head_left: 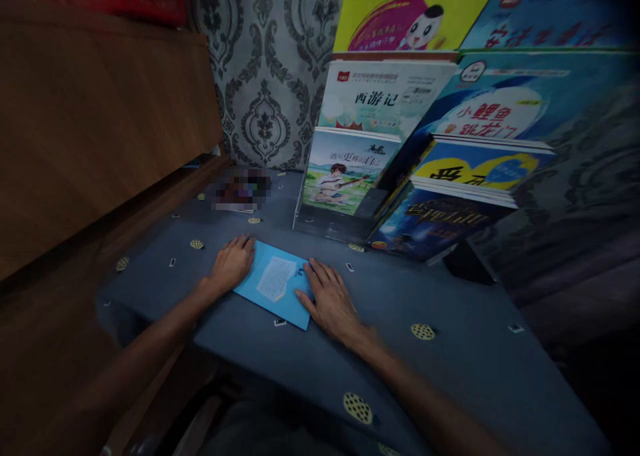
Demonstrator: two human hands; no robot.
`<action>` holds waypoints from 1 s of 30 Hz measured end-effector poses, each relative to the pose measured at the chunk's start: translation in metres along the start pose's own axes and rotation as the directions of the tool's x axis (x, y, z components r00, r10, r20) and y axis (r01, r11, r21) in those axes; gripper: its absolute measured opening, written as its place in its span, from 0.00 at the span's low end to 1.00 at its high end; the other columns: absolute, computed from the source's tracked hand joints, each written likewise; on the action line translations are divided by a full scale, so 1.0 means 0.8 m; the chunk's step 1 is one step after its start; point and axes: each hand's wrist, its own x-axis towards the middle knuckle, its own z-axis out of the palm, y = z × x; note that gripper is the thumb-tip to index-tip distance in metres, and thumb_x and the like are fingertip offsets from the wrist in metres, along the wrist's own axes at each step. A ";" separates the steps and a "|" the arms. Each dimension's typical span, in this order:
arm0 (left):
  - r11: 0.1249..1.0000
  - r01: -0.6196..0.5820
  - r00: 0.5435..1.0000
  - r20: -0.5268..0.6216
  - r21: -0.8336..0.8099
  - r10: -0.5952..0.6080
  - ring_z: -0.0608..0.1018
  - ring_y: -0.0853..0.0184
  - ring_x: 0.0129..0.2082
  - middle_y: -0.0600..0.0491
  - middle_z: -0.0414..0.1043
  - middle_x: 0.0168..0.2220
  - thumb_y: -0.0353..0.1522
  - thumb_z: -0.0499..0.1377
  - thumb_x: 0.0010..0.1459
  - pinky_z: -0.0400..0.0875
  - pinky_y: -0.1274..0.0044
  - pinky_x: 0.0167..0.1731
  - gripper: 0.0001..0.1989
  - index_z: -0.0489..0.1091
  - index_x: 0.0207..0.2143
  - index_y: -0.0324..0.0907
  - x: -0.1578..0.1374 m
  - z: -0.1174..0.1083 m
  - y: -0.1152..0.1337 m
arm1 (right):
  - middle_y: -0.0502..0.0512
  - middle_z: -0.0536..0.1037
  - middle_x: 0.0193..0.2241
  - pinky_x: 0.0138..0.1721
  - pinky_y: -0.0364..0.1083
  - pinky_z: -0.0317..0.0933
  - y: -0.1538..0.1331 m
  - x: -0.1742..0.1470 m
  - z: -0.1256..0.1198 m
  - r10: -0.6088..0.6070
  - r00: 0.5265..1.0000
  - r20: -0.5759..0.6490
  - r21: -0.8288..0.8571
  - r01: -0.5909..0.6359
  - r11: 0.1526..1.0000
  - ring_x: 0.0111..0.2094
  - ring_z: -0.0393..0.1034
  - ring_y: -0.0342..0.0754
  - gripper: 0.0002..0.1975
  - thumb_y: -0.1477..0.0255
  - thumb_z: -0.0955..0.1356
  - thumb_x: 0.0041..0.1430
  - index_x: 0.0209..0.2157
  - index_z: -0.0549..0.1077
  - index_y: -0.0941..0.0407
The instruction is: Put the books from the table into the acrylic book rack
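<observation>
A light blue book [270, 253] lies closed and flat on the cloth-covered table, a pale text panel on its upper face. At its left edge rests my left hand [234, 263], fingers stretched forward and touching the book's side; its thumb is hard to make out. My right hand [333, 303] lies against the right edge, with the thumb spread apart over the cover and the fingers extended along the side. Neither hand lifts the book.
Behind the book stands a clear display rack [330, 226] with several upright books, among them a green-and-white book [345, 176] and a dark blue book [435, 219]. A blurred-out stack [240, 193] sits back left. The wooden cabinet [100, 123] borders the left side of the patterned tablecloth [390, 303].
</observation>
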 end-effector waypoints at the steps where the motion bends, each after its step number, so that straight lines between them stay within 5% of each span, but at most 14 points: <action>1: 1.000 0.000 1.000 0.017 0.022 0.000 0.74 0.54 0.59 0.42 0.70 0.62 0.32 0.48 0.70 0.69 0.63 0.58 0.19 0.70 0.58 0.40 -0.002 -0.004 0.002 | 0.70 0.67 0.65 0.63 0.64 0.57 -0.003 -0.002 -0.002 0.004 1.000 0.003 -0.017 -0.004 1.000 0.65 0.61 0.62 0.31 0.56 0.57 0.72 0.64 0.65 0.62; 8: 0.996 -0.078 0.995 0.068 0.046 0.075 0.77 0.57 0.53 0.45 0.76 0.53 0.34 0.48 0.70 0.73 0.66 0.51 0.19 0.70 0.58 0.44 -0.005 -0.016 0.005 | 0.71 0.72 0.59 0.58 0.65 0.60 -0.017 -0.051 -0.015 -0.045 0.999 -0.023 -0.066 0.043 0.997 0.58 0.64 0.65 0.34 0.51 0.61 0.68 0.63 0.68 0.62; 12: 0.980 -0.200 0.977 0.071 0.012 0.199 0.75 0.57 0.55 0.47 0.73 0.57 0.35 0.48 0.71 0.72 0.66 0.53 0.19 0.71 0.57 0.44 -0.002 -0.012 0.003 | 0.72 0.72 0.57 0.57 0.67 0.60 -0.021 -0.085 -0.026 -0.157 0.987 -0.011 -0.015 0.157 0.987 0.57 0.64 0.67 0.43 0.44 0.68 0.58 0.64 0.66 0.60; 18: 0.960 -0.277 0.959 0.047 -0.040 0.279 0.75 0.58 0.54 0.47 0.74 0.56 0.37 0.49 0.71 0.71 0.67 0.54 0.17 0.73 0.54 0.44 -0.004 -0.006 0.009 | 0.70 0.71 0.57 0.56 0.68 0.61 -0.045 -0.125 -0.041 -0.218 0.975 0.053 0.067 0.214 0.974 0.56 0.65 0.67 0.52 0.47 0.78 0.45 0.66 0.62 0.54; 24: 0.948 -0.302 0.953 0.000 -0.103 0.303 0.76 0.58 0.53 0.46 0.75 0.55 0.36 0.49 0.71 0.72 0.65 0.53 0.17 0.73 0.53 0.44 -0.007 0.000 0.016 | 0.68 0.73 0.55 0.53 0.64 0.65 -0.071 -0.141 -0.021 -0.129 0.988 0.083 0.016 0.128 0.992 0.52 0.68 0.65 0.46 0.58 0.78 0.51 0.67 0.60 0.49; 30: 0.945 -0.300 0.954 -0.017 -0.129 0.301 0.77 0.56 0.53 0.46 0.75 0.56 0.36 0.49 0.70 0.73 0.62 0.54 0.18 0.74 0.54 0.44 -0.004 0.008 0.015 | 0.74 0.66 0.63 0.51 0.66 0.67 -0.073 -0.131 0.010 -0.121 0.985 0.123 0.023 0.119 0.993 0.56 0.67 0.70 0.49 0.50 0.74 0.51 0.69 0.55 0.49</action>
